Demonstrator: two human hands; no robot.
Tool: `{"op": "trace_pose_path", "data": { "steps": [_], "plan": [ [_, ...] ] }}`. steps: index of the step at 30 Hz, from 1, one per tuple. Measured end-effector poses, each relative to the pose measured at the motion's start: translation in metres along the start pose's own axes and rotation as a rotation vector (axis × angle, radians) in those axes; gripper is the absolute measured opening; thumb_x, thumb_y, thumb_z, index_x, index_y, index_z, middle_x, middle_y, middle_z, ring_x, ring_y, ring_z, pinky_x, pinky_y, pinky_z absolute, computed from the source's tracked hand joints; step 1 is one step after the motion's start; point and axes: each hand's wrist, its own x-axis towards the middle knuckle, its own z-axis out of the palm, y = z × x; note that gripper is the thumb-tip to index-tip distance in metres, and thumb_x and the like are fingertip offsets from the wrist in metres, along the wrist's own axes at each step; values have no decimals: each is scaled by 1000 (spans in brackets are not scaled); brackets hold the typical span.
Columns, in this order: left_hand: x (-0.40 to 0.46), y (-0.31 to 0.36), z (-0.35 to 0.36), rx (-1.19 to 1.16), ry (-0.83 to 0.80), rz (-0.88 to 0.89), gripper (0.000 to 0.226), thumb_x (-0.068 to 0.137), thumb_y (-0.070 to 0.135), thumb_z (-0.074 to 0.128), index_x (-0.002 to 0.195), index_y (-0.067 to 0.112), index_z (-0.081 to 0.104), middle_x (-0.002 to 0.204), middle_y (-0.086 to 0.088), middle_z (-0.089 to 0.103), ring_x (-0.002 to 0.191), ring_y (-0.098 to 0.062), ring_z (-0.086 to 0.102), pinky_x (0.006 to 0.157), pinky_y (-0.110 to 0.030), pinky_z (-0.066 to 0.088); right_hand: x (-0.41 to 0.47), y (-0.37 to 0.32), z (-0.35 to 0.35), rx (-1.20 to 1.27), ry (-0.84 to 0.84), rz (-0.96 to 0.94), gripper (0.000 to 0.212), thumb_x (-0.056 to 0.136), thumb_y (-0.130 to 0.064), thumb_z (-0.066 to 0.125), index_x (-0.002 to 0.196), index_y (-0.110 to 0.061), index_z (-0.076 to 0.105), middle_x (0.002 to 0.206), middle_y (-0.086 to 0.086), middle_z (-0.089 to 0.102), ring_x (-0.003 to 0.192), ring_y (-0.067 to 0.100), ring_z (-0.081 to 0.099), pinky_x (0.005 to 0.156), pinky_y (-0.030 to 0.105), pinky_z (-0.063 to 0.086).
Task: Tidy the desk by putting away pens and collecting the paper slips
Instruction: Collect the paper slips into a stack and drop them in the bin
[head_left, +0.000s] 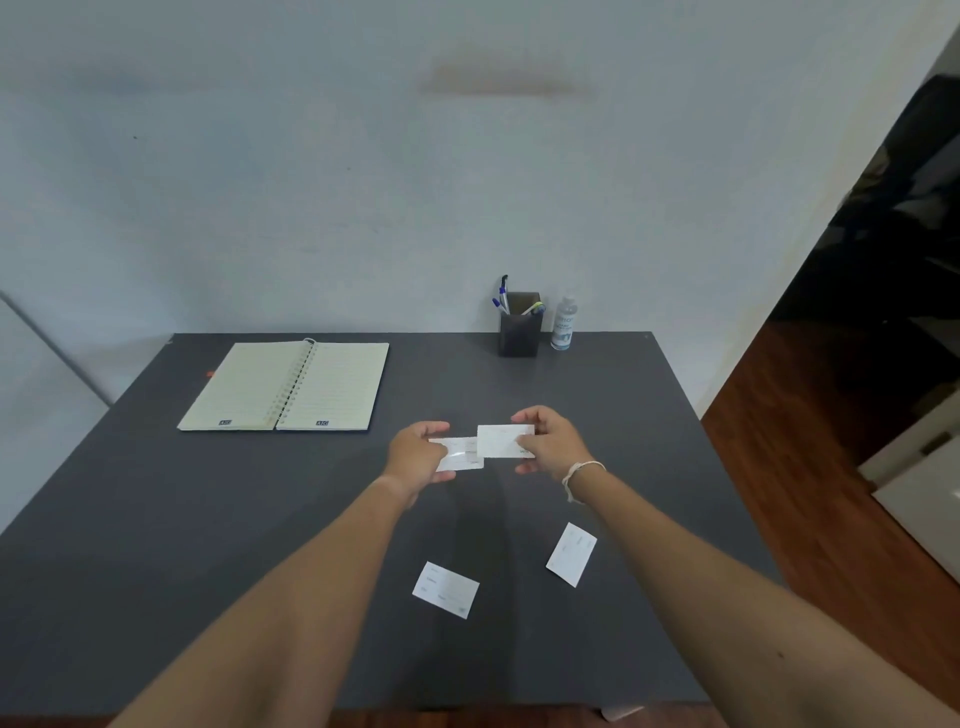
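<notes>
Over the middle of the dark grey desk (208, 545), my left hand (418, 457) grips a white paper slip (462, 454). My right hand (545, 441) grips a second white slip (501, 440), whose left edge overlaps the first. Two more white slips lie flat on the desk nearer to me, one at the centre (445, 590) and one to the right (571, 554). A black pen holder (519, 332) stands at the back of the desk with several pens (503, 299) upright in it.
An open spiral notebook (285, 387) lies at the back left. A small clear bottle (563, 325) stands right of the pen holder. The wall rises directly behind the desk. Wooden floor and a white cabinet (919, 478) lie to the right.
</notes>
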Motion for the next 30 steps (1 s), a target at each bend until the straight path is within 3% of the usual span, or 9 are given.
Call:
{"op": "trace_pose_path", "data": {
  "steps": [2, 5, 10, 14, 23, 30],
  "plan": [
    [0, 2, 2, -72, -36, -21, 38, 88, -8, 46, 123, 4, 53, 116, -12, 48, 99, -26, 56, 75, -33, 56, 1, 1, 2, 15, 39, 13, 29, 84, 9, 49, 108, -5, 56, 80, 2, 50, 73, 17, 58, 43, 16, 53],
    [-1, 3, 4, -152, -88, -66, 36, 89, -7, 47, 122, 2, 53, 117, -16, 51, 102, -28, 56, 83, -35, 52, 3, 3, 5, 11, 106, 39, 27, 83, 9, 51, 105, -3, 60, 88, 7, 56, 79, 21, 59, 44, 15, 53],
    [0, 1, 7, -163, -146, -109, 35, 90, -4, 46, 121, 8, 56, 110, -15, 59, 93, -26, 60, 82, -38, 53, 2, 10, 8, 17, 155, 44, 24, 81, 11, 52, 93, -7, 64, 94, 10, 62, 76, 21, 61, 48, 17, 54],
    [0, -1, 10, -180, -162, -105, 34, 90, -4, 47, 120, 7, 56, 109, -14, 60, 84, -21, 62, 83, -37, 51, 2, 11, 12, 34, 156, 44, 26, 81, 10, 54, 95, -8, 65, 95, 10, 63, 78, 21, 62, 58, 21, 56],
    [-6, 0, 12, -176, -196, -94, 36, 89, -4, 49, 122, 10, 54, 114, -17, 60, 95, -27, 62, 82, -36, 52, -5, 13, 17, -36, 157, 8, 27, 82, 8, 56, 104, -6, 63, 95, 7, 58, 80, 22, 60, 46, 10, 51],
    [-9, -8, 12, -151, -171, -114, 35, 88, -6, 49, 120, 5, 56, 112, -17, 60, 95, -28, 62, 83, -34, 52, -9, 19, 21, -42, 155, 22, 25, 82, 6, 57, 103, -6, 61, 92, 7, 58, 77, 22, 60, 45, 10, 50]
  ]
}}
